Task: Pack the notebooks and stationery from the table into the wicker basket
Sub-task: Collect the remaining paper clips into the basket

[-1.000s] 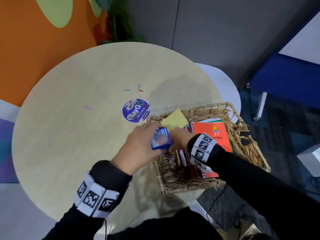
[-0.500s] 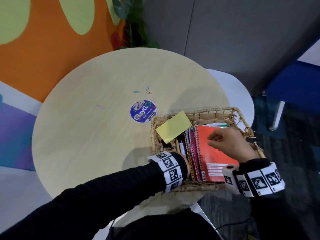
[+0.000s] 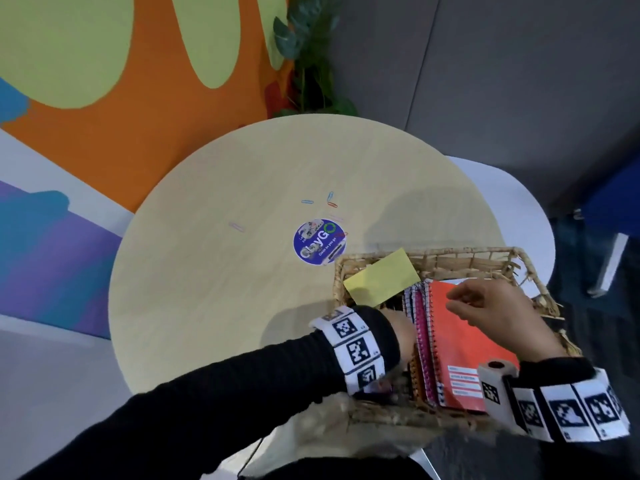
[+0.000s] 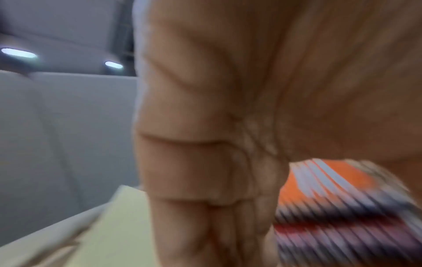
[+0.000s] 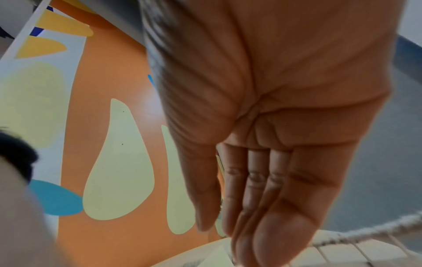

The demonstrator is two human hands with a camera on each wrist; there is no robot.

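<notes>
Both hands are working inside the wicker basket (image 3: 450, 254) at the near edge of the round table (image 3: 214, 306). The left hand (image 3: 403, 332) is reaching down beside the pink spiral notebooks (image 3: 420, 327); its fingers are hidden, so I cannot tell their state. The right hand (image 3: 495, 313) is hovering over the orange notebook (image 3: 460, 348), fingers loosely curled and holding nothing. A yellow pad (image 3: 381, 278) is leaning on the basket's far corner. At least 4 paper clips (image 3: 330, 200) are lying out on the table, well apart from the basket. The risk from here: the basket overhanging the table edge could tip under pressing hands, and those small clips could easily be missed.
</notes>
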